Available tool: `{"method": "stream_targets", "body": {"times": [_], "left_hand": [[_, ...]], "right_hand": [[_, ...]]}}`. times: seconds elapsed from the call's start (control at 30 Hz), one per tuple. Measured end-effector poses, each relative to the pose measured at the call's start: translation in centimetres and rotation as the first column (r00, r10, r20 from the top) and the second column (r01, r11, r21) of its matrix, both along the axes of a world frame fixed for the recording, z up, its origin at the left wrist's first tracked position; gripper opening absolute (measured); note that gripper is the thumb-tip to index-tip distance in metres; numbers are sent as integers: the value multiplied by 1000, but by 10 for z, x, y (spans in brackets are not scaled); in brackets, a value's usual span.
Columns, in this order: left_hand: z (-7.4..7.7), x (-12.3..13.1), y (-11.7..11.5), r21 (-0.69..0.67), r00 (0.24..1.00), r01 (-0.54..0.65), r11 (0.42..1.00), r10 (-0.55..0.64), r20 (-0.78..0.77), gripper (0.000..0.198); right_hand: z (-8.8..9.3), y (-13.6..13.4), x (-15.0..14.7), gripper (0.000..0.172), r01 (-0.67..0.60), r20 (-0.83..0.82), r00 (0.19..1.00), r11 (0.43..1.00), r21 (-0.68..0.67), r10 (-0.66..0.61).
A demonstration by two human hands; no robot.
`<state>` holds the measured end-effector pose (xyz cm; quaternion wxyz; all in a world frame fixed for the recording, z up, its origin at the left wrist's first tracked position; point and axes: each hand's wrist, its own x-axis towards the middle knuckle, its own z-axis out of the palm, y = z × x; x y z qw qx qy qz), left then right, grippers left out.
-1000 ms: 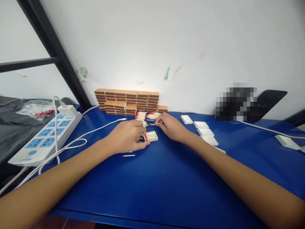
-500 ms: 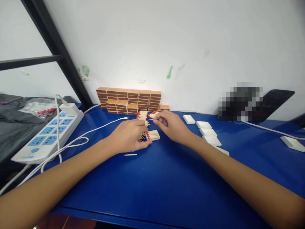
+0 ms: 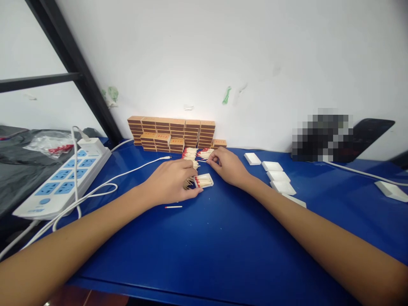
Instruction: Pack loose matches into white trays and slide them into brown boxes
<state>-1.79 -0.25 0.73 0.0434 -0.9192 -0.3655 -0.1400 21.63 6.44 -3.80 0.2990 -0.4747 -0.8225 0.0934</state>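
My left hand (image 3: 174, 180) is closed around the left side of a small white tray (image 3: 208, 183), its thumb at the near edge. Red-tipped matches (image 3: 202, 182) lie in the tray. Above the table, just behind the tray, my right hand (image 3: 228, 165) pinches a single match (image 3: 202, 161) between thumb and finger. Loose matches (image 3: 190, 154) are heaped behind my left hand, and another small heap (image 3: 205, 153) lies beside my right fingertips. One match (image 3: 174, 207) rests alone on the blue table (image 3: 204, 250).
Stacked matchboxes (image 3: 172, 131) stand against the wall. Several white trays (image 3: 276, 177) lie right of my right hand, and another (image 3: 391, 191) sits far right. A power strip (image 3: 63, 180) with white cables is at left. A dark phone (image 3: 371, 138) leans at the back right.
My right hand has shifted very slightly to the right with the match in its fingers. My left hand stays at the tray.
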Motion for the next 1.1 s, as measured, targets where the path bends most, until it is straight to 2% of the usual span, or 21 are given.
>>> {"method": "stream_targets", "body": {"times": [0.1,0.2,0.3,0.6,0.9,1.1], "left_hand": [[1,-1,0,3,1000,7,1000,-7,4,36],[1,-1,0,-2,1000,10,1000,-9,11,36],[1,-1,-1,-6,1000,7,1000,-7,8,36],[3,-1,-2,-4,1000,3,1000,-3,13,35],[3,-1,-2,-10,1000,2,1000,-2,6,36],[2,0,-2,2,1000,3,1000,-3,2,35]], "right_hand": [[0,-1,1,5,-20,-1,1000,1000,13,20],[0,-2,1,11,-35,8,999,999,34,35],[-1,-1,1,6,3,-5,1000,1000,16,-3],[0,0,4,10,35,-36,999,999,18,-35],[4,-10,6,10,-73,-70,995,997,-38,70],[4,-6,9,9,-95,-106,990,996,4,95]]}}
